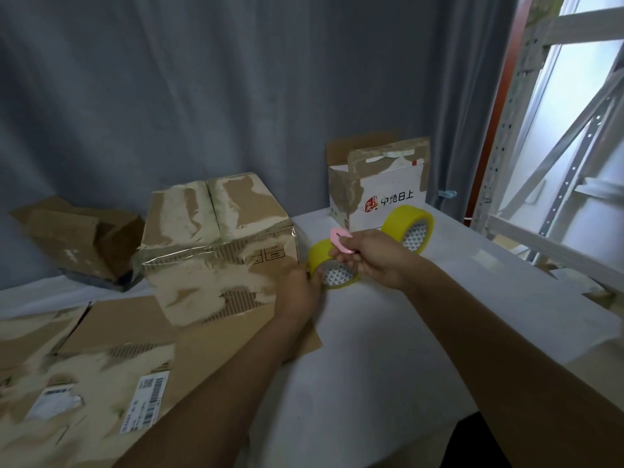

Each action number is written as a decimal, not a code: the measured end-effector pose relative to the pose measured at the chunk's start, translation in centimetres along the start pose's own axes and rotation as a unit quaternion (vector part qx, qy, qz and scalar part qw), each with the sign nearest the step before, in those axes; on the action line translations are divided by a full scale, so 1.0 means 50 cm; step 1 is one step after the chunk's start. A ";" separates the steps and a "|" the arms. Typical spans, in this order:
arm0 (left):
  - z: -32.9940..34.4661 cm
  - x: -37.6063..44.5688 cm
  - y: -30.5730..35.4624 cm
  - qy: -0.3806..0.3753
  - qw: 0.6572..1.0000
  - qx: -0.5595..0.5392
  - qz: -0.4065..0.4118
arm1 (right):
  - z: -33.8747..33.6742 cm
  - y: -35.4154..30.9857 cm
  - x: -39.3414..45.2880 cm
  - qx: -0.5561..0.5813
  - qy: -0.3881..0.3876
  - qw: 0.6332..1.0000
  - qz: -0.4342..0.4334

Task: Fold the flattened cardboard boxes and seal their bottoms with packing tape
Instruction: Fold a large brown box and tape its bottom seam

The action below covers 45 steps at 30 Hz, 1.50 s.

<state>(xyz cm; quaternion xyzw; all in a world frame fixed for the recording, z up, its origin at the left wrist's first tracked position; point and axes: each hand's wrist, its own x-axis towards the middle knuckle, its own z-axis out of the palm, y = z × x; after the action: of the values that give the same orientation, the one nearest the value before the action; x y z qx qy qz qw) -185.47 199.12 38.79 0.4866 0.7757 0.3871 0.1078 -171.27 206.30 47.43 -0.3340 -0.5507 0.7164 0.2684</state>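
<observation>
In the head view, the left hand (299, 288) gripped the near roll of yellow packing tape (332, 266), its fingers curled round the roll's left side, probably to steady it against the pull of the strip. The right hand (374, 256) pinched a small pink cutter (341, 241) between thumb and fingers just above that roll, held there apparently to slice the tape free. A clear strip already ran across the top edge of the folded cardboard box (219, 244), which stood just left of the hands on the white counter (439, 325), so its seam looked sealed or nearly so.

Two tape rolls were in view: the held one and a second yellow roll (410, 228) standing on edge farther right, apart from both hands, likely a spare. Boxes standing numbered two: the brown one and a white printed box (378, 194) at the far side with its flaps up. A crumpled brown carton (77, 241) lay at the far left. Flattened cardboard (101, 359) lay near left under the brown box, with at least two sheets overlapping, waiting to be folded.
</observation>
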 end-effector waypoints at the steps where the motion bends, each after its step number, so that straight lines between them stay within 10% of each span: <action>1: -0.002 -0.002 -0.004 -0.002 1.000 0.009 0.007 | 0.005 -0.002 0.003 -0.034 0.003 0.999 -0.005; 10: -0.009 -0.006 0.001 0.002 0.999 0.010 0.030 | 0.036 -0.027 0.032 -0.238 0.040 0.970 -0.009; 34: -0.012 -0.002 -0.010 0.023 0.997 0.036 0.062 | 0.084 -0.039 0.056 -0.291 0.046 0.955 0.043; 45: -0.016 -0.006 -0.006 0.019 0.997 0.029 0.071 | 0.048 -0.051 0.035 -0.349 -0.089 0.930 0.080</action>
<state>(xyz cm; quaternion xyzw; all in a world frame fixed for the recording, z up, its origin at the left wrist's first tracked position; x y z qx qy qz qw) -185.97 198.38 39.04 0.5358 0.7522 0.3800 0.0511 -174.21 206.79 50.00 -0.3848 -0.7586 0.5252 0.0265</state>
